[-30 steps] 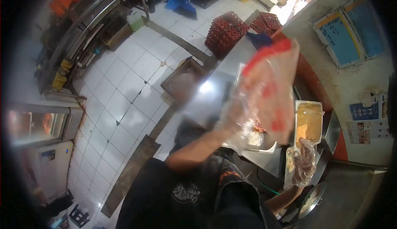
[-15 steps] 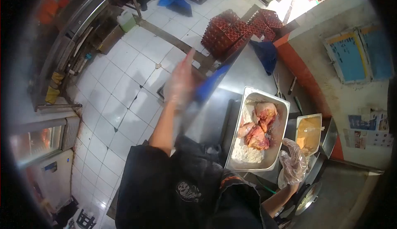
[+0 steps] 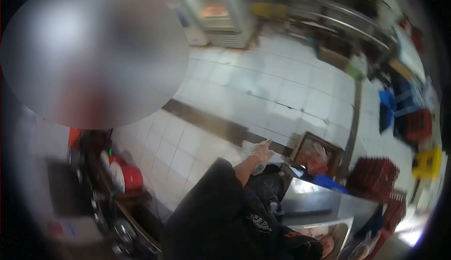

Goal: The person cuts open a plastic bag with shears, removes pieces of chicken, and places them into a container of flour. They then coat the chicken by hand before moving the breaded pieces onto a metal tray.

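Observation:
My left hand (image 3: 262, 152), in a clear plastic glove, is held over the floor beside my dark apron. Its fingers stretch out and nothing shows in them. Close by is a crate (image 3: 317, 154) with a plastic bag inside. The metal tray (image 3: 346, 232) of raw meat pieces (image 3: 326, 242) is partly cut off at the bottom, behind my sleeve. At the lower edge, past the tray, a plastic-covered shape (image 3: 364, 249) looks like my right hand in its glove; its fingers are too blurred and cropped to read.
The steel counter (image 3: 310, 203) carries the tray. Beyond its far end are stacked red egg trays (image 3: 373, 178). White floor tiles (image 3: 268, 91) stretch to a glass-door fridge (image 3: 213, 11). A red and white container (image 3: 129, 176) stands at left. A grey blurred oval covers the upper left.
The view has swung strongly left, moving the tray to the bottom edge and bringing the fridge to the top. My left hand has come away from the counter side, nearer my body.

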The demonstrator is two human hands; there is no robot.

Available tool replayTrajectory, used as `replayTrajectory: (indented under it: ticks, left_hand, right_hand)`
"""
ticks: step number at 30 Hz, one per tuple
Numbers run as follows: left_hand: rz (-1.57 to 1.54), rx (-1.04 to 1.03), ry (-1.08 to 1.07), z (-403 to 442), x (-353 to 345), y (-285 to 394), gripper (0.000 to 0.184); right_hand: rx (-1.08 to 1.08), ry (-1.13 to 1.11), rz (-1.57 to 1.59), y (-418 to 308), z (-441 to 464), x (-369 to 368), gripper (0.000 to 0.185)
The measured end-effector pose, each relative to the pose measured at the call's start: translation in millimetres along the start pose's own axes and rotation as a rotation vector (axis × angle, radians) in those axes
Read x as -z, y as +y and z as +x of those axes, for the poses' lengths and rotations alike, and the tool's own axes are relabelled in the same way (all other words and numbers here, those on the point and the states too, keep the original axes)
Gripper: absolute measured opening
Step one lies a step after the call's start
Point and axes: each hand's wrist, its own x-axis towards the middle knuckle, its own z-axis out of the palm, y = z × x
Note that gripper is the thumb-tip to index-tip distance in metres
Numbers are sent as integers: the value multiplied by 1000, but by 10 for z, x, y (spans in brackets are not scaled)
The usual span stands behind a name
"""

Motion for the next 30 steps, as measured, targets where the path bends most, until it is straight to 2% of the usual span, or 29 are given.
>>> replayTrajectory:
  ticks: [1,2,3,4,6,8,10,12,14,15,16,17,18,19,20,21,22,23,25,26,28,29,30]
  left_hand:
    - [42,124,24,-66,171,-172,66]
    - [79,241,40,-238,300,-390,62]
    - [34,234,183,-371,278,-645,61]
    - [-6,213,317,-541,269,-904,59]
    - [-106,376,228,-969,490,-1188,77]
    - [-157,382,296,-1573,781,-987,76]
    - [-104,547,283,-1823,501,-1518,78]
    - [-22,526,331,-2120,248,-1976,81]
    - [-209,683,77,-2386,645,-1390,83]
    - [-72,625,236,-2339,296,-1975,85]
    - [-35,572,273,-2368,206,-2173,87]
    - [-90,597,281,-2291,91,-2511,84]
    - [-30,576,225,-2274,234,-2262,82]
    - [31,557,177,-2284,424,-2053,81]
    - [73,495,100,-2176,492,-1913,81]
    - [10,480,139,-2127,550,-1858,75]
    - [-56,482,181,-2110,620,-1792,70]
    - [-27,457,128,-2045,702,-1747,70]
    - [-27,295,214,-1759,864,-1626,64]
    - [-11,277,192,-1669,926,-1394,64]
    - [-336,115,296,-1524,1042,-775,59]
    - [-333,93,280,-1429,1032,-614,59]
    - [-280,-190,242,-1346,1054,-484,52]
  right_hand:
    - [-41,-17,-135,12,159,-112,58]
    - [-179,-9,117,96,80,-50,41]
    - [-181,22,129,190,85,-74,40]
    - [-142,42,123,228,88,-113,40]
    - [-56,84,101,308,111,-158,39]
    - [52,110,65,315,220,-182,39]
    - [215,139,43,332,332,-228,39]
    - [450,155,22,448,556,-274,40]
    - [727,193,-66,542,659,-339,42]
    - [953,423,-320,364,447,-284,39]
    - [720,173,-75,189,316,-185,35]
    - [363,23,-595,-452,39,-16,32]
    - [650,181,-409,377,600,-333,29]
    - [590,-69,-486,13,324,-227,27]
    - [700,-95,-537,-123,149,-233,29]
    - [674,-203,-541,52,233,-364,30]
    - [689,-186,-521,184,266,-481,29]
    - [672,-107,-393,430,395,-604,27]
    - [417,-207,-489,204,304,-424,26]
    - [384,-204,-490,403,423,-443,26]
    - [81,-172,-102,925,522,-453,27]
    - [61,-154,-96,1110,545,-372,27]
    - [36,-133,-275,1204,484,-238,28]
